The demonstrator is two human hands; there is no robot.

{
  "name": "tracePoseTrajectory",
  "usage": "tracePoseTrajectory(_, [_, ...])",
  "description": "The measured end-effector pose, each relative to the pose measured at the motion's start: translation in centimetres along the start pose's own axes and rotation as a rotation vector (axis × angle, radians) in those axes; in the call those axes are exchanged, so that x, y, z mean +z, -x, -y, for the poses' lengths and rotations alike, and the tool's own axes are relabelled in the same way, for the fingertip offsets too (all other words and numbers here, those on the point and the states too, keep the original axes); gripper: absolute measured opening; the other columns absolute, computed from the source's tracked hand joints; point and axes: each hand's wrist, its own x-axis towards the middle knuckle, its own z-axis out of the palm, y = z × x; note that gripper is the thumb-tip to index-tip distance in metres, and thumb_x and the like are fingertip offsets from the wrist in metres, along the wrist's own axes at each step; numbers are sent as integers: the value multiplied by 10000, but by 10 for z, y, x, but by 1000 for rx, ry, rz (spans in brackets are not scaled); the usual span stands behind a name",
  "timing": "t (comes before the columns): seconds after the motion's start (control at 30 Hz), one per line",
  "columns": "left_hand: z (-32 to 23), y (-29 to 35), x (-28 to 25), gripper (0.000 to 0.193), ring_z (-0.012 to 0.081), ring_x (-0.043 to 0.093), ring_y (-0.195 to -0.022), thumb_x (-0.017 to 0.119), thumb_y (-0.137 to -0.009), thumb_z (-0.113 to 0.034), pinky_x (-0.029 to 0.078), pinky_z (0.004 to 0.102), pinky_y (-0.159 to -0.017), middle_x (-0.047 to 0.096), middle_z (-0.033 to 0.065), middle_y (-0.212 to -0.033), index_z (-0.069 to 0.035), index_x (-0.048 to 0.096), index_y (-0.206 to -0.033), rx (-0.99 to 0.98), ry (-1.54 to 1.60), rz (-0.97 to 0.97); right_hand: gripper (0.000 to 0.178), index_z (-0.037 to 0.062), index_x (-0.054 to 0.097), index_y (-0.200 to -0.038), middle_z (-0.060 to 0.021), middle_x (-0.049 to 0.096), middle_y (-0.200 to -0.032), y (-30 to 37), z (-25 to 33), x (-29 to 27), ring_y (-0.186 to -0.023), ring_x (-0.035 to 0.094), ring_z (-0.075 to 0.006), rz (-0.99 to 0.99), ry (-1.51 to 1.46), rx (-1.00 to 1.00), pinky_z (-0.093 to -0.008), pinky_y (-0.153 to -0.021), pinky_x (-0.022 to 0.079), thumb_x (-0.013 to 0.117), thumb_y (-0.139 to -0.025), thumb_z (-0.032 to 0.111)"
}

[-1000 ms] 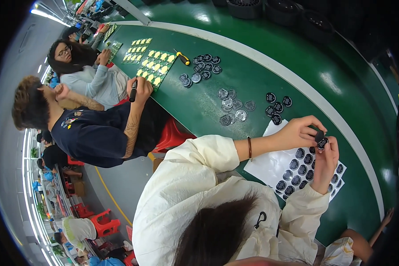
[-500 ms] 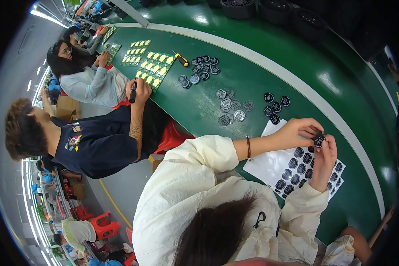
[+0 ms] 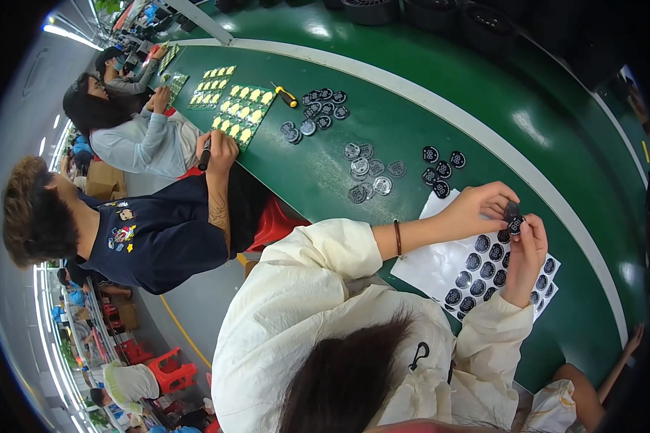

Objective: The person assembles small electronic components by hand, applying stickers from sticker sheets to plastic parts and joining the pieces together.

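Observation:
My left hand [image 3: 482,207] and my right hand [image 3: 527,252] meet over the right side of the green table. Between the right fingertips sits a small round black disc [image 3: 515,226] with pale printed marks. Pinched by the left fingers is a thin dark round piece [image 3: 511,211], standing up against the disc's far edge. Whether the two are still joined I cannot tell. Beneath both hands lies a white sheet [image 3: 420,265] bearing rows of round black stickers [image 3: 477,288]; my right hand and sleeve hide part of it.
Beyond my left forearm lie several black discs [image 3: 443,169]. Greyer, see-through discs [image 3: 375,168] and another black pile [image 3: 325,105] are farther left. A yellow-black screwdriver [image 3: 286,95] rests near circuit board panels [image 3: 244,114]. A co-worker's hand [image 3: 222,149] holds a black pen-like tool.
The thin dark piece now shows apart from the disc's face, raised between my left fingers. Both hands stay close together over the sheet. The whole view has shifted slightly.

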Motion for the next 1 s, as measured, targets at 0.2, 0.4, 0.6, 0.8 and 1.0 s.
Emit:
tracePoseTrajectory(0.2, [-2,-1,3,423,172,632,-961,633,-749,86,511,313,-872,644,105,-1011,-29,498,-1132,41,-80,-10,145,22,582,-1008,0,594,-837,1,7,9,-723,503,-59,-45,92,-18,-179,-704,390,577,-865,40])
tracePoseTrajectory(0.4, [-2,1,3,428,175,634,-960,639,-748,76,510,315,-875,642,107,-1016,-29,496,-1137,44,-110,-10,81,28,576,-936,-7,597,-833,1,3,5,-710,490,-54,-44,99,-43,-181,-683,382,593,-857,30])
tracePoseTrajectory(0.6, [-1,2,4,427,182,636,-956,647,-752,65,510,317,-876,644,111,-1011,-29,495,-1139,63,-139,-5,25,60,557,-902,10,566,-866,2,1,1,-728,469,-41,-15,114,-74,-170,-671,364,575,-886,61])
tracePoseTrajectory(0.8, [-4,3,5,420,184,641,-943,661,-759,46,511,320,-874,650,114,-984,-29,493,-1138,69,-181,10,28,69,551,-887,7,561,-883,2,0,2,-733,465,-41,-20,126,-126,-177,-673,365,577,-886,61])
tracePoseTrajectory(1.0, [-6,4,7,414,186,646,-927,666,-766,30,513,314,-866,655,118,-963,-26,489,-1136,54,-194,10,75,47,533,-830,-19,579,-845,4,3,7,-695,470,-54,-83,124,-119,-185,-653,364,598,-856,18])
